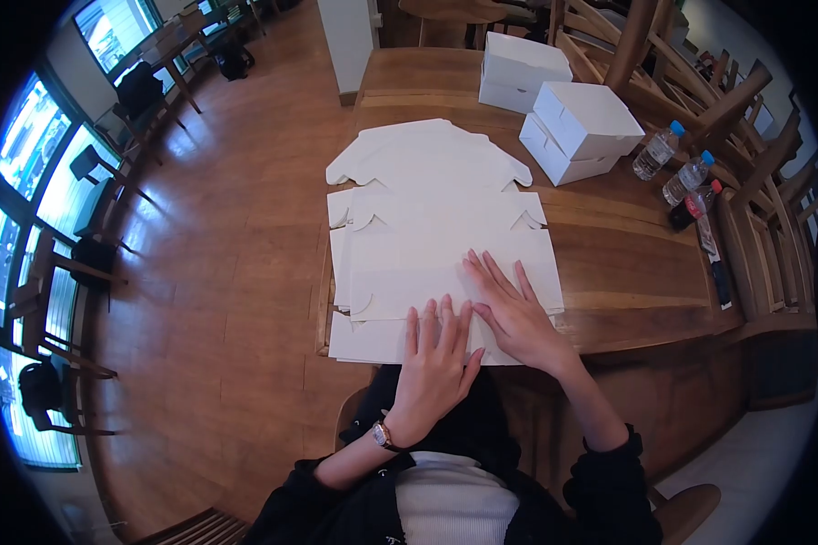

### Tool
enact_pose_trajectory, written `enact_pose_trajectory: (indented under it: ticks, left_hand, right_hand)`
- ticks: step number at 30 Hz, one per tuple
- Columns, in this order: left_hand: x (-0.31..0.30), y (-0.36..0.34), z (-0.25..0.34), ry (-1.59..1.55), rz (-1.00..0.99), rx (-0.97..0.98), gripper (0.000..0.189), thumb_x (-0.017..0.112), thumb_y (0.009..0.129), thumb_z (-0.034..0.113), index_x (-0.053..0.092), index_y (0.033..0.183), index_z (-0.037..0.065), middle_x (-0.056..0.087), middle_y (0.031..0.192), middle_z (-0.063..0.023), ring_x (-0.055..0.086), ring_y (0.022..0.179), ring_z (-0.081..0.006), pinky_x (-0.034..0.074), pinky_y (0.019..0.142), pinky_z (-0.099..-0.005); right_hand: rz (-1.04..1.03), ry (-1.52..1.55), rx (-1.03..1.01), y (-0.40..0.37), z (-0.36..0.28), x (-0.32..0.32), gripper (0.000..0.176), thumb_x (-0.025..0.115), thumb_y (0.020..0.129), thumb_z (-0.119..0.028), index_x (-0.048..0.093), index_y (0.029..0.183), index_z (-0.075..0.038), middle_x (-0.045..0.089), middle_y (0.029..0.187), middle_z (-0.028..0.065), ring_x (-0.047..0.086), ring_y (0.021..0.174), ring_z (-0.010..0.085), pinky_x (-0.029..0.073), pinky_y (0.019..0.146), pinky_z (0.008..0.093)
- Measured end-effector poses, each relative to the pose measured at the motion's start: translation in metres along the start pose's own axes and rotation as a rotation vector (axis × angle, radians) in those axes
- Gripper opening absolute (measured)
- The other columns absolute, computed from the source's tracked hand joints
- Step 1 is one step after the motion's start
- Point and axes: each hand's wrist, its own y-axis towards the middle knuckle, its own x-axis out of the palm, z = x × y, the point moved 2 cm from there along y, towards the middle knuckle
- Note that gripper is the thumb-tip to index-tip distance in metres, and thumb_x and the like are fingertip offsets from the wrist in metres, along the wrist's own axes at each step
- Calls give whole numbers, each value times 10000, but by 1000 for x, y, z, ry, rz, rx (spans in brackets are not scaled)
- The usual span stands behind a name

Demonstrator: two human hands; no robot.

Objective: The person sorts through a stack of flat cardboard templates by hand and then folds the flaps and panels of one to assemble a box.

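Where the centre of the frame meets the near edge of the wooden counter (623,291), one stack of flat white box blanks (454,218), edges unevenly aligned, notched flaps at both sides.

Left hand (434,363): lower centre, palm down, fingers extended on the lowest part of the stack. Right hand (521,322): just beside it, to the right, fingers spread over the blanks. Both open, flat, clamped on nothing; whether the thumb tips touch cannot be told.

Upper right: two folded white boxes, one farther (523,74), one nearer (583,127). Right of these: two blue-capped clear bottles (656,153) (686,180); one red-capped bottle, dark contents (693,207).

Handling, as judged: thin card, light, fairly stiff, pliable at creases; smooth faces liable to slide over one another; slits and tabs prone to bending. Best hold: both broad side edges, clear of the notches.
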Motion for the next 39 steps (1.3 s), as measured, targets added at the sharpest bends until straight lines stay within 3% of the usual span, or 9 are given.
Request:
enact_pose_trajectory:
  ticks: [6,13,20,26,29,32,33,35,39]
  left_hand:
    - [3,-1,0,2,21,9,605,576,1012,305,468,1557,67,473,1500,-290,446,1396,-468,287,1210,-590]
    - [-9,-14,-21,-55,108,-131,565,570,990,167,478,1481,-96,478,1489,-319,431,1420,-483,274,1224,-588]
    - [-23,-24,-47,-104,119,-157,541,552,997,122,461,1478,-108,444,1524,-319,417,1450,-451,269,1238,-561]
    - [-30,-29,-43,-185,318,-134,725,658,943,68,338,1591,15,295,1621,-308,314,1484,-525,296,1208,-609]
    - [-31,-29,-32,-210,453,-65,758,775,877,83,428,1550,51,329,1614,-290,302,1482,-545,315,1189,-632]
    - [-39,-29,-22,-170,368,114,733,867,807,132,553,1467,79,368,1607,-248,284,1494,-539,316,1180,-657]
    - [-41,-28,-18,-189,362,105,555,911,725,136,701,1237,95,522,1508,-165,361,1482,-479,294,1187,-673]
    - [-41,-33,-27,-254,266,133,428,905,699,118,715,1083,97,608,1393,-119,435,1444,-436,268,1202,-671]
    - [-39,-41,-45,-363,211,57,290,882,665,87,686,879,100,694,1193,-50,557,1342,-371,228,1224,-680]
  right_hand:
    - [64,-11,177,-16,18,-9,569,432,1117,-292,287,1636,-110,282,1708,96,224,1591,279,120,1280,563]
    - [92,-78,311,-37,36,-21,609,479,1104,-369,305,1625,-105,278,1712,84,220,1591,293,120,1278,573]
    - [218,116,306,-45,49,-27,614,607,1056,-346,386,1563,-82,266,1709,152,204,1599,290,93,1281,574]
    - [510,629,169,-53,49,-28,321,755,950,-95,565,1208,-79,664,1383,144,570,1384,241,150,1285,554]
    - [346,538,6,-69,27,-34,258,773,916,-49,609,1109,-98,763,1156,70,717,1152,202,274,1256,543]
    - [337,320,-303,-72,-12,-29,271,785,895,-80,650,1128,-115,777,1104,45,748,1071,197,383,1205,528]
    - [320,276,-346,-75,-23,-23,321,793,881,-96,649,1167,-115,769,1134,47,740,1094,199,392,1199,528]
    - [283,187,-430,-80,-42,-11,425,809,851,-127,648,1244,-115,755,1194,51,724,1140,203,408,1187,529]
    - [221,227,-248,-76,-48,2,445,786,836,-150,690,1269,-125,682,1365,15,651,1275,199,428,1172,506]
